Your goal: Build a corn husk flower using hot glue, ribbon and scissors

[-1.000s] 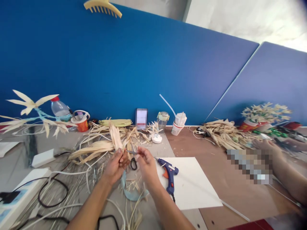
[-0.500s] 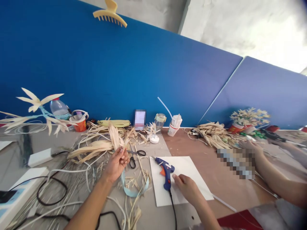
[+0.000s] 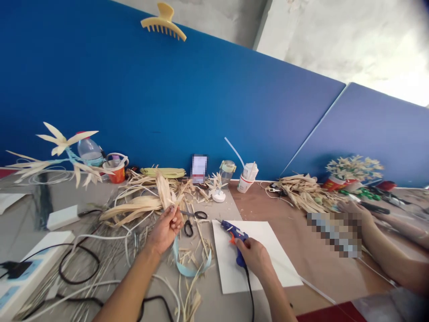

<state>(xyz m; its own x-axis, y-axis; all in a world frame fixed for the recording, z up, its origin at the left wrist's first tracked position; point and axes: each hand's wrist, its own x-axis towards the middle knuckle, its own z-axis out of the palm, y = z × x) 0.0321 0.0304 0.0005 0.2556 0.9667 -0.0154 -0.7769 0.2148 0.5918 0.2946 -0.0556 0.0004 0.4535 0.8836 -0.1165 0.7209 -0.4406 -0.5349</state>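
A pale corn husk piece point(image 3: 164, 191) stands up from my left hand point(image 3: 167, 227), whose fingers are pinched around its base. A light blue ribbon point(image 3: 187, 272) curves below that hand. My right hand point(image 3: 256, 257) is closed around the handle of a blue glue gun point(image 3: 236, 231) with an orange trigger. The gun lies over a white sheet point(image 3: 268, 237), its nozzle toward the upper left. Black scissors point(image 3: 188, 228) rest just right of my left hand.
Husks point(image 3: 134, 210) and cables cover the left side, near a white power strip point(image 3: 36, 264). At the back stand a phone point(image 3: 199, 167), a jar point(image 3: 228, 169) and paper cups point(image 3: 246, 183). Another person's hands point(image 3: 360, 217) work at the right.
My right hand has moved from beside the glue gun onto its handle and taken hold of it. My left hand still pinches the husk. The whole view has shifted slightly.
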